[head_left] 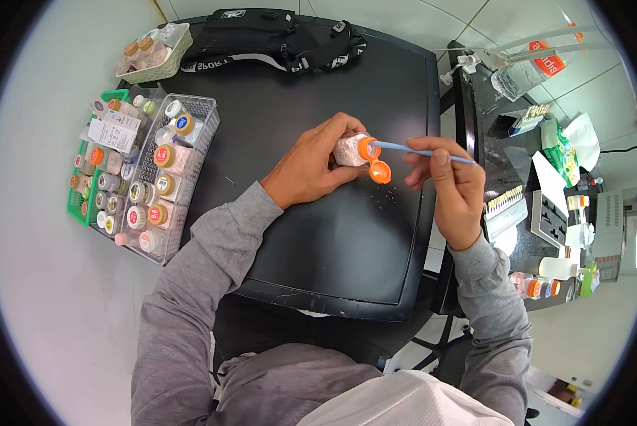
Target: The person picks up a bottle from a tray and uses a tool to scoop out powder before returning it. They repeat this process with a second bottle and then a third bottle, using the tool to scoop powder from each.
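Note:
My left hand [306, 162] is closed round a small clear bottle [348, 151] of pale pink powder, tilted with its mouth to the right. Its orange flip cap [380, 172] hangs open below the neck. Between the thumb and fingers of my right hand [455, 186] is a thin light-blue stick [412, 149]. The far end of the stick is right at the bottle's mouth; its tip is hidden there. White specks [385, 200] lie scattered on the black table [318, 248] under the cap.
Left of my arm, a grey basket [203, 106] and a green basket [77, 206] hold several capped jars. A cream basket [180, 53] and a black bag [247, 42] occupy the back. To the right, a side counter carries shade guides [504, 213], a water bottle [528, 74] and tissues [581, 142].

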Available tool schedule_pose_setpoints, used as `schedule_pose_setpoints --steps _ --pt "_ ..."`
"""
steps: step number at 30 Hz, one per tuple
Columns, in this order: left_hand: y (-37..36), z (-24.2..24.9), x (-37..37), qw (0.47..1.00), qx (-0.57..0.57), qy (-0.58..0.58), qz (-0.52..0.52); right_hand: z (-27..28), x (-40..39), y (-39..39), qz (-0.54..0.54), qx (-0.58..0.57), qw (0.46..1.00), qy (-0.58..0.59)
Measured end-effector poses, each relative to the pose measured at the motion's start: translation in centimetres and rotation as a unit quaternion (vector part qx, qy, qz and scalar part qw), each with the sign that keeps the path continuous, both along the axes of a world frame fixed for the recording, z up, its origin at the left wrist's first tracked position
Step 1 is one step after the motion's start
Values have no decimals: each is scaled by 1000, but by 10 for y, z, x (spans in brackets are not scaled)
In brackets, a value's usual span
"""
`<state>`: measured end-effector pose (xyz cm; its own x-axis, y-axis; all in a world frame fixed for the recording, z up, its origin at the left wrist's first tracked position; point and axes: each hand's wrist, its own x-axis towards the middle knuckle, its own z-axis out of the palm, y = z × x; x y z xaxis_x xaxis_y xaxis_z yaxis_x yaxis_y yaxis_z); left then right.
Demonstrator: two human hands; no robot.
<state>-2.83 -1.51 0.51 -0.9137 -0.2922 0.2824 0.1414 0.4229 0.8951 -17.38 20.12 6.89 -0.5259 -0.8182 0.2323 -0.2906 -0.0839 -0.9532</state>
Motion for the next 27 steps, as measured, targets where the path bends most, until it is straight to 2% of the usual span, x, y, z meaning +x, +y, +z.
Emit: schedule_pose_setpoints --steps 5,8,11,15,18,21,24,27 --pt "-1 0 0 999 36 -1 -6 6 6 -4 9 9 1000 2" --pt "-2 -1 0 1000 23 -3 -7 7 9 -6 62 60 996 -9" --pt "-2 -1 1 999 31 -13 -3 -4 -3 1 28 -1 999 -19" --pt "-3 2 2 999 28 -15 -5 5 4 -4 63 63 995 -48" --pt "-2 -2 1 999 41 -12 -2 1 2 -3 33 22 999 -28" --pt "-4 -2 1 1000 22 -14 -7 2 3 -2 67 66 995 -26" --pt "-2 -2 1 999 39 -15 -6 1 0 -2 34 27 999 -1" --pt "-3 1 1 999 17 -21 -17 2 -1 -2 64 69 995 -26"
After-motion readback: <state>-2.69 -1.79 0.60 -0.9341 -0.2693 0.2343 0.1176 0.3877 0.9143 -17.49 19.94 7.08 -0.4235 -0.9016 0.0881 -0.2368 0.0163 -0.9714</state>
